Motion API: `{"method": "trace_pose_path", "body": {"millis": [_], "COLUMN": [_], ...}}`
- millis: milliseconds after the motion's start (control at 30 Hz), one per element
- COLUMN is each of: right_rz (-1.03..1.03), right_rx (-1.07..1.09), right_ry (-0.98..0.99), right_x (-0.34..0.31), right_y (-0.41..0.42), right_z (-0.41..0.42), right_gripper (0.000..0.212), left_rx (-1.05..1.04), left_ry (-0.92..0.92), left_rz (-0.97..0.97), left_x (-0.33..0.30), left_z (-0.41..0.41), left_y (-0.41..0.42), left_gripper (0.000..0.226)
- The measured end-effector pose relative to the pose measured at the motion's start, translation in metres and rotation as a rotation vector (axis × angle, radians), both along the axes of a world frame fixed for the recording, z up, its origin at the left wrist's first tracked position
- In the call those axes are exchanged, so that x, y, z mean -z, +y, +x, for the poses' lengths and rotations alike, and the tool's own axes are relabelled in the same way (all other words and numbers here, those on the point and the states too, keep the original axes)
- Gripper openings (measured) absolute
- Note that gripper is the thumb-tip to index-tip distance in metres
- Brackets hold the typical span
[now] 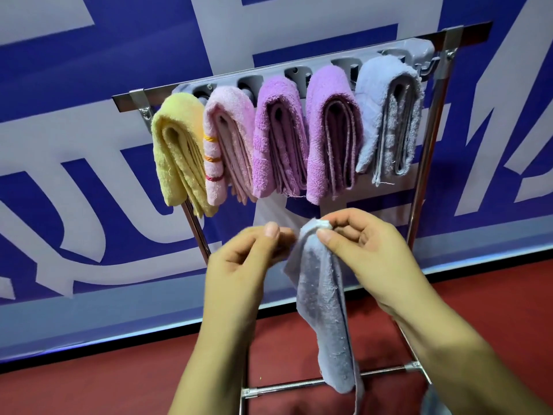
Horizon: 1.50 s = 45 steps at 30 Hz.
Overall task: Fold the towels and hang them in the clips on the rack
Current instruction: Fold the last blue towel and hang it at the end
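A pale blue towel [324, 307] hangs loose in front of me, below the rack. My right hand [368, 253] pinches its top corner between thumb and fingers. My left hand [248, 259] is just left of that corner, fingers curled, thumb near the cloth's edge; whether it pinches the cloth I cannot tell. Several folded towels hang from the grey clip bar [419, 49]: a yellow towel [176, 154], a pink striped towel [227, 145], two purple towels [278, 136] [332, 133] and a light blue towel [389, 115].
The steel rack frame has a right upright [431, 151], a left post [197, 232] and a low crossbar [299, 384]. A blue and white banner [89, 145] stands behind it. Red carpet [119, 369] covers the floor.
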State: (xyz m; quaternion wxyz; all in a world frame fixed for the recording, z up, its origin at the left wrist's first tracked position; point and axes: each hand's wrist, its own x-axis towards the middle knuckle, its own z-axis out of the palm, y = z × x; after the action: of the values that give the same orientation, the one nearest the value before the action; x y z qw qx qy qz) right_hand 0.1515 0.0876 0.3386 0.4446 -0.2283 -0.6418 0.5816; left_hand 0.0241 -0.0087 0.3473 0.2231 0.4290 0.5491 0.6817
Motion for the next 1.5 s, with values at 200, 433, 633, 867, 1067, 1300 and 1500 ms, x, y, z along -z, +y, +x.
{"method": "trace_pose_path", "body": {"millis": [200,433,633,867,1067,1300,1500], "right_rz": [-0.036,-0.071,0.123,0.098,0.118,-0.16,-0.545], "right_rx": [-0.108,-0.116,-0.029,-0.038,-0.098,-0.306,-0.213], "right_ry": [0.115,0.192,0.076,0.138,0.151,0.155,0.151], "right_x": [-0.007,-0.016,-0.035,-0.069,-0.064,-0.058,-0.032], "right_y": [0.005,0.011,0.027,0.045,0.046,0.056,0.055], "right_z": [0.002,0.012,0.032,0.023,0.033,0.033,0.005], "right_gripper": [0.005,0.011,0.008,0.009,0.017,0.026,0.02], "left_rx": [0.114,0.215,-0.043,-0.172,-0.124,0.03,-0.018], "left_ry": [0.629,0.72,0.867,0.713,0.282,-0.13,-0.386], "left_rz": [-0.297,-0.553,-0.364,-0.094,0.115,0.018,-0.149], "left_x": [0.016,0.037,-0.04,-0.082,-0.058,-0.04,-0.012], "left_z": [-0.034,-0.057,-0.077,-0.069,-0.072,-0.079,-0.066], "left_y": [0.003,0.001,-0.025,-0.013,-0.007,0.0,0.012], "left_gripper": [0.034,0.04,0.008,0.007,0.029,0.031,0.024]}}
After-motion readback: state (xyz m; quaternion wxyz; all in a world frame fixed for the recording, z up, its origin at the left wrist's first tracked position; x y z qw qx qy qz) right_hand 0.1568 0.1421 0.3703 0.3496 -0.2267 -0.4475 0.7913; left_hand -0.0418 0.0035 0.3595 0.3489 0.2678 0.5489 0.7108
